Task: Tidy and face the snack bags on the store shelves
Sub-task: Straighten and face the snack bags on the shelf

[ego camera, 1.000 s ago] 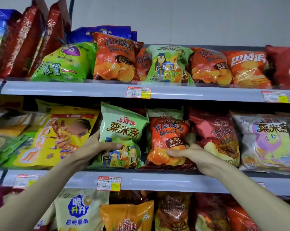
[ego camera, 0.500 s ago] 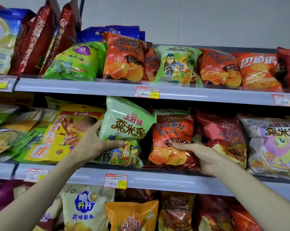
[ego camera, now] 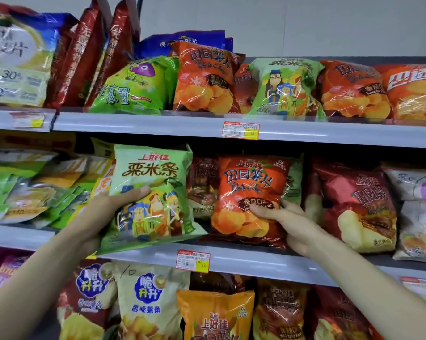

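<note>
On the middle shelf a light green corn-stick bag leans out over the shelf's front edge. My left hand grips its left side, thumb across the front. Right of it stands an orange-red potato chip bag, facing forward. My right hand holds its lower right corner, thumb on the front and fingers behind it. A dark red chip bag stands further right, and a brown bag shows between the two held bags.
The top shelf carries green, orange and red bags in a row. Flat green and yellow packs lie at the middle shelf's left. Price tags hang on the shelf edges. More bags fill the lower shelf.
My left hand has pulled the green bag up and forward, out over the shelf edge. My right hand has stood the orange-red bag more upright. The view has come closer.
</note>
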The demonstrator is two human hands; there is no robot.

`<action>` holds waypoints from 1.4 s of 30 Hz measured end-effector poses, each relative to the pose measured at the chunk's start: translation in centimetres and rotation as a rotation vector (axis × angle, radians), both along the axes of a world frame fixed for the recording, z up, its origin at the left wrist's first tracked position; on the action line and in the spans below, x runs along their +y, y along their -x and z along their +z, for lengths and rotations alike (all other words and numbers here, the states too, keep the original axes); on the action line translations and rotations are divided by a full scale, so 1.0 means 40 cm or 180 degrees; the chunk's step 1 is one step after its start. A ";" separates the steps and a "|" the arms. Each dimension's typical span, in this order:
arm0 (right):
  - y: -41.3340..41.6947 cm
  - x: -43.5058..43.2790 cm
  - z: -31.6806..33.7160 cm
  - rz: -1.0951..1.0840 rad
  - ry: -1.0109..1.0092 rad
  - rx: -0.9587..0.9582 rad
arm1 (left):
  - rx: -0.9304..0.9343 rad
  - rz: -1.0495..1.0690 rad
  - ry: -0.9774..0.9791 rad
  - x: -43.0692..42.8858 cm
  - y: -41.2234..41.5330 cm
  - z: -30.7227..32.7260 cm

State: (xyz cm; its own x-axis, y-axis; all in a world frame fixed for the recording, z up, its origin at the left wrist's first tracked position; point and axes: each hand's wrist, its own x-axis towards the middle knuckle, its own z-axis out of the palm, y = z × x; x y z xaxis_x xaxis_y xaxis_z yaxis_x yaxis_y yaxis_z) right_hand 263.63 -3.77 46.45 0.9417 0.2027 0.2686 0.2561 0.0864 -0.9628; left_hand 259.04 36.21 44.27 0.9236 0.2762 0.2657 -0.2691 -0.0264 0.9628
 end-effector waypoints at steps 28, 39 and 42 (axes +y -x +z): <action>0.226 0.090 -0.019 -0.0363 0.0812 -0.0827 | -0.0755 -0.0567 -0.0058 -0.342 0.147 0.018; 0.218 -0.042 -0.029 -0.0654 0.0291 -0.0850 | -0.0916 -0.0691 -0.0522 -0.535 0.072 0.016; 0.188 -0.068 -0.028 -0.0837 0.0171 -0.0744 | -0.0808 -0.0657 -0.0480 -0.556 0.050 0.026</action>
State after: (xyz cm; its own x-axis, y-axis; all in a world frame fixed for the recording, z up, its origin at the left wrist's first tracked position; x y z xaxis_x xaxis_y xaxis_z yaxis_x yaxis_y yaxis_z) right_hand 256.11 -6.50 45.32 0.8778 -0.0188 0.4786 0.4768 -0.0608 -0.8769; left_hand 257.05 13.98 45.33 0.8552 0.0307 0.5175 -0.5137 -0.0831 0.8539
